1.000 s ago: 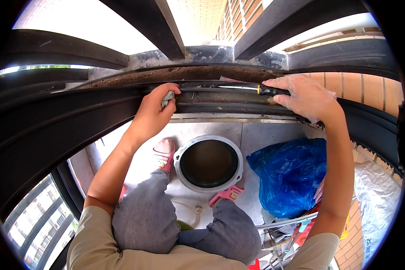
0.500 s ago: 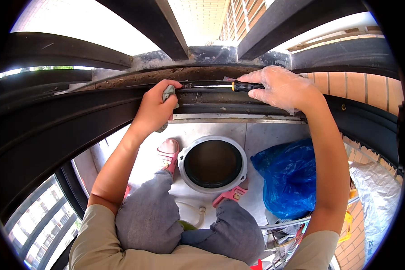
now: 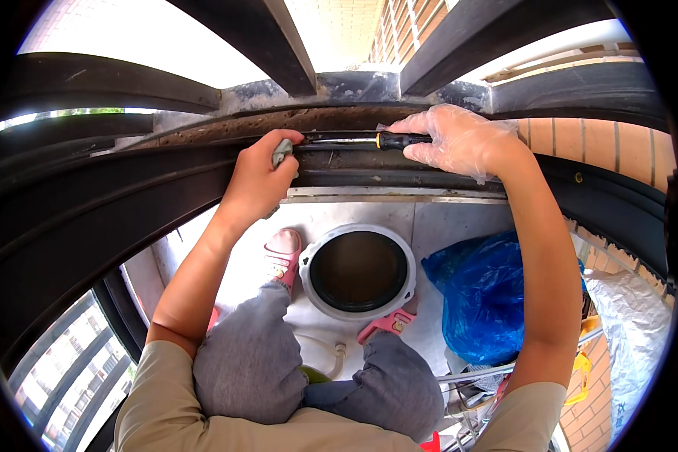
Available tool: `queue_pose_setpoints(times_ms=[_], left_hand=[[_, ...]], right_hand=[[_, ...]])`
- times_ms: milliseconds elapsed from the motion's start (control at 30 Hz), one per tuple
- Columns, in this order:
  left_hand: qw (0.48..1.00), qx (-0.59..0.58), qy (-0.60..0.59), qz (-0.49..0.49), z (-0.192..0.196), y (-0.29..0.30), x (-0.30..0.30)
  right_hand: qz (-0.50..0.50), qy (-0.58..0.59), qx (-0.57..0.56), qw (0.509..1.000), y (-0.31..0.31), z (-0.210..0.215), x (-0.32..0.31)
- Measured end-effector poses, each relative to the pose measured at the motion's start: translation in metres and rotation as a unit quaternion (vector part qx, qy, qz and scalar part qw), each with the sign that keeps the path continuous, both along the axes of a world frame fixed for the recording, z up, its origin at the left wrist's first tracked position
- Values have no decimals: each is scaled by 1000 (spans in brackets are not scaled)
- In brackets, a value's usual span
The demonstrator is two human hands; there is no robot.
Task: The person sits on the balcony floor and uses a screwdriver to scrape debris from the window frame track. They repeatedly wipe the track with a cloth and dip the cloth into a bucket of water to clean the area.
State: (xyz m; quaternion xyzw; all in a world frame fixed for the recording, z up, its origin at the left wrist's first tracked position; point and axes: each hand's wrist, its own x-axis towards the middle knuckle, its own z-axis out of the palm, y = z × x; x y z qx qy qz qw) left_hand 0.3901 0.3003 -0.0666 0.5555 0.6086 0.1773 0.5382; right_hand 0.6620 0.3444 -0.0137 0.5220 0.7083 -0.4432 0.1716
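Screwdriver (image 3: 386, 141) with a black handle and yellow collar lies level along the far side of the dark window track (image 3: 399, 179), its metal shaft pointing left. My right hand (image 3: 459, 141), in a clear plastic glove (image 3: 476, 134), holds the handle near its right end, fingers narrow, with the thumb toward the near side of the track and the forefinger toward the far side. My left hand (image 3: 260, 179), bare, pinches a grey-green cloth (image 3: 281, 153) at the left part of the track. The shaft's tip ends close to those fingers; I cannot tell whether they touch.

The step in hand looks like working the shaft along the track's groove. As I judge it, the next move calls for a firm grip, the shaft kept in line with the track, and my left fingers clear of the tip.

Both arms reach forward to the track: the left slants inward, the right bows outward with its wrist turned left. Below the track's near edge stands a white-rimmed bucket (image 3: 318, 300) of murky water.
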Motion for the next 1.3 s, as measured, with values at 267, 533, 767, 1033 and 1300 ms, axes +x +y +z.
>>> queue_pose_setpoints(times_ms=[267, 533, 767, 1033, 1300], left_hand=[[998, 32, 56, 10, -2, -1, 3], [989, 124, 72, 26, -8, -5, 9], [988, 93, 66, 107, -20, 1, 12], [983, 104, 33, 150, -7, -1, 17], [939, 334, 54, 62, 40, 6, 52]], right_hand=[[-7, 46, 1, 999, -3, -17, 2], [-21, 78, 13, 997, -5, -23, 8], [-24, 83, 12, 996, -5, -19, 4], [-57, 137, 11, 989, -10, -7, 9], [-275, 233, -12, 933, -55, 42, 29]])
